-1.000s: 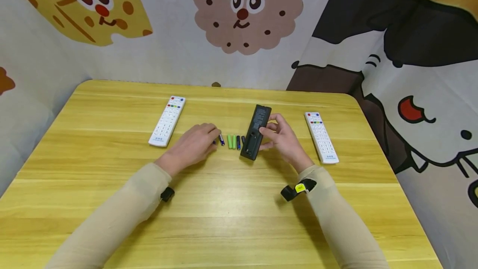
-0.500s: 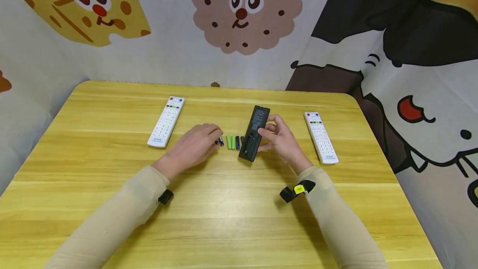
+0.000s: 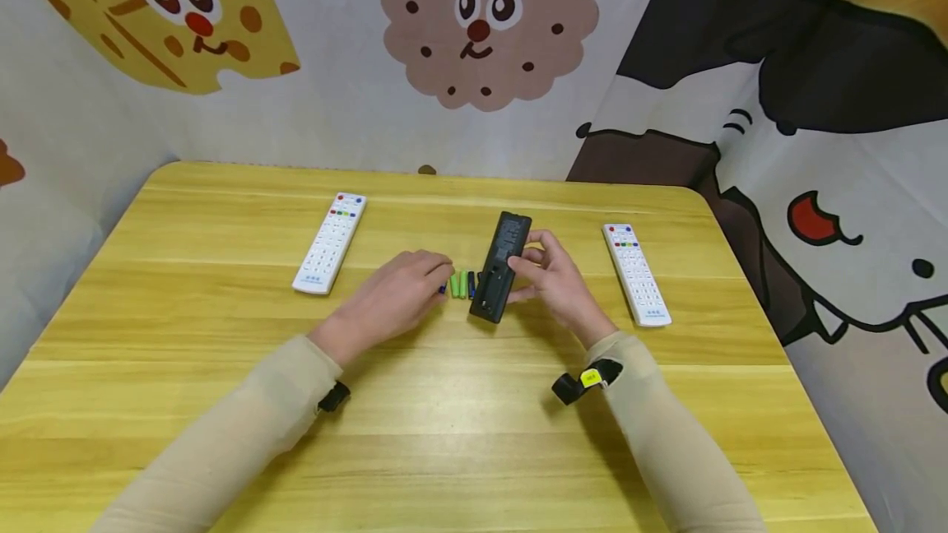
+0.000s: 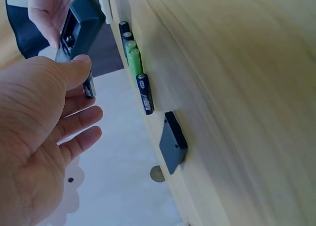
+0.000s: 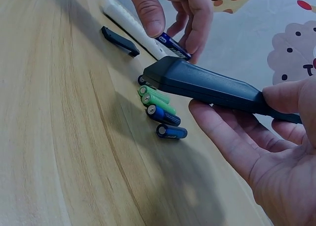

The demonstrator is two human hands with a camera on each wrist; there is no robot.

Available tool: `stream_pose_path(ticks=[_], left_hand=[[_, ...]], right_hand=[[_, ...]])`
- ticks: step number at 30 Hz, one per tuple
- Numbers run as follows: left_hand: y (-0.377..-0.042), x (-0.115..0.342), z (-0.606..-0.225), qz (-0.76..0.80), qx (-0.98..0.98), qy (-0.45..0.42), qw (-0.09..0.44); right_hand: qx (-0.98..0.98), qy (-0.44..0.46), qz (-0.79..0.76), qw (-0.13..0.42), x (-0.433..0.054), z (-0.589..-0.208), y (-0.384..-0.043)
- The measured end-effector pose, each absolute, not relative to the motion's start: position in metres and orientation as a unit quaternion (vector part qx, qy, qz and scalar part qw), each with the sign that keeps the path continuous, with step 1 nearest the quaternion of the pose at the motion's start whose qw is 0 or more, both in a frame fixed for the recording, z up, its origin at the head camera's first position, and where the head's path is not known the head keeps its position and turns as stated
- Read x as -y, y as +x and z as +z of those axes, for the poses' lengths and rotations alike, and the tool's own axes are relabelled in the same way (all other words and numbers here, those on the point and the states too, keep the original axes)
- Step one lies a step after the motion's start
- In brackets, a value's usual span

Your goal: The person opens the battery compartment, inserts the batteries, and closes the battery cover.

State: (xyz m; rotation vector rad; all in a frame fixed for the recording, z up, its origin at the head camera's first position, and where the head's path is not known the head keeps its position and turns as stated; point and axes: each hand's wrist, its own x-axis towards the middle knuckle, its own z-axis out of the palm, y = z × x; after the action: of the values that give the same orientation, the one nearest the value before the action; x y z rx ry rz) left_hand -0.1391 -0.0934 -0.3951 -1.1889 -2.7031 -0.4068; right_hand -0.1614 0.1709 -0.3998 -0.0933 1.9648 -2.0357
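Observation:
My left hand (image 3: 396,290) pinches a dark blue battery (image 4: 89,87) between thumb and fingers, held above the table; the right wrist view shows this battery (image 5: 174,45) clearly. My right hand (image 3: 555,286) grips a black remote control (image 3: 500,266), tilted, with its back facing up and its battery compartment open. Beneath and left of the remote, several batteries lie in a row: green ones (image 4: 134,64) with dark blue ones (image 5: 164,115) on either side. A small black battery cover (image 4: 173,143) rests on the table beyond the row, hidden by my left hand in the head view.
One white remote control (image 3: 329,243) lies on the left of the wooden table (image 3: 452,434), and another white remote control (image 3: 637,274) on the right. A patterned cloth (image 3: 341,105) hangs along the table's back edge.
My left hand has shifted slightly right, nearer the black remote, and now holds a blue battery up off the table. The right hand and remote have drifted a little left.

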Motion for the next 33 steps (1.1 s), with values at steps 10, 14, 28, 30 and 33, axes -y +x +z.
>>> stream_pose_path(ticks=[10, 14, 28, 30, 33], left_hand=[[-0.135, 0.085, -0.393, -0.134, 0.894, -0.418, 0.093], [-0.133, 0.083, -0.39, -0.133, 0.89, -0.425, 0.097], [-0.131, 0.074, -0.388, -0.139, 0.882, -0.438, 0.103], [-0.13, 0.073, -0.388, -0.138, 0.881, -0.441, 0.104], [-0.129, 0.071, -0.387, -0.135, 0.878, -0.446, 0.107]], right_hand=[[-0.684, -0.034, -0.712, 0.157, -0.17, -0.402, -0.159], [-0.683, -0.037, -0.713, 0.156, -0.169, -0.402, -0.159], [-0.681, -0.042, -0.713, 0.161, -0.165, -0.402, -0.157], [-0.681, -0.042, -0.713, 0.162, -0.165, -0.401, -0.157], [-0.681, -0.045, -0.712, 0.164, -0.164, -0.402, -0.157]])
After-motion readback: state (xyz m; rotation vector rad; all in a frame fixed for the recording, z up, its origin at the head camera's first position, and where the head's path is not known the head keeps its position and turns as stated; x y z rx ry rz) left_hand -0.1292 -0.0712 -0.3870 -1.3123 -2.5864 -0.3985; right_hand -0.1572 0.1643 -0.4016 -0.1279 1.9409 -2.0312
